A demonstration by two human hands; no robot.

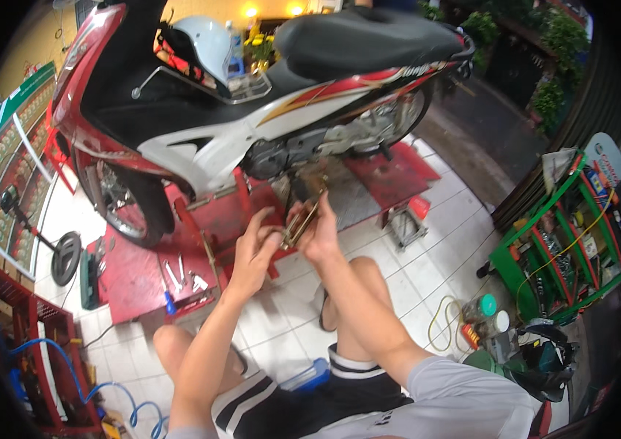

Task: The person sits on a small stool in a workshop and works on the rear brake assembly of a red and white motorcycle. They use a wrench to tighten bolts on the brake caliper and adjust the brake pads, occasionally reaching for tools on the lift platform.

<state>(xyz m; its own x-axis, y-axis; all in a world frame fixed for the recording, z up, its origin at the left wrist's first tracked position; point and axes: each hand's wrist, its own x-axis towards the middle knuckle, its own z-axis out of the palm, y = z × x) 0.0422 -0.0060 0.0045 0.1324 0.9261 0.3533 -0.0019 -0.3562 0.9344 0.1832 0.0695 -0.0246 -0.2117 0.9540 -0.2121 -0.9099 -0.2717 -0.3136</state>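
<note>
My right hand (321, 233) is closed around a narrow, brass-toned metal part (300, 227), held slanting in front of the motorbike. At the part's lower end is my left hand (253, 252); its thumb tip reaches the metal, while the other fingers are bent and spread apart. Whether the thumb presses on it, I cannot tell. The red and white motorbike (215, 150) stands side-on before me, its dark engine (281, 155) just beyond my hands. Beneath it is a red metal lift platform (131, 274).
Several wrenches (173, 274) and a blue-handled screwdriver (170, 303) lie on the platform's left. A green tool cart (504, 263) is at right, with jars (484, 306) on the floor near it. A red rack (47, 322) and blue hose (69, 360) occupy the left. A blue tray (312, 377) is between my legs.
</note>
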